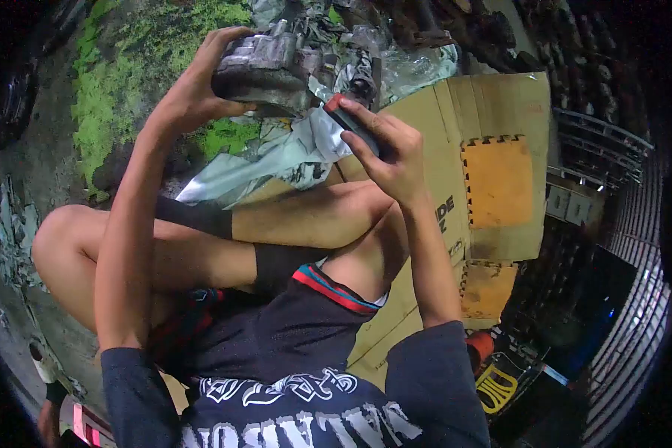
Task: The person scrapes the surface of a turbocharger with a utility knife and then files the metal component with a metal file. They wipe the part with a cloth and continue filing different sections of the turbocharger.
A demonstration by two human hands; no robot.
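My left hand [209, 86] is wrapped around the left end of a grubby grey metal casting [265, 71], with the thumb along its near side and the fingers over its far side. In my right hand [388, 145] is a hand tool with a black and red handle [355, 128]. A short pale blade [317, 88], like a scraper's, seems to extend from the handle toward the casting's right side; whether it touches cannot be made out. Crumpled whitish plastic sheeting [276, 160] lies beneath the casting, near my crossed legs.
Flattened cardboard [418, 134] spreads to the right, bearing orange foam mats [496, 183]. Green-stained concrete [138, 89] lies at the left. Dark metal parts are piled at the back. A yellow plastic item [496, 388] is at lower right; another person's arm [51, 414] shows at lower left.
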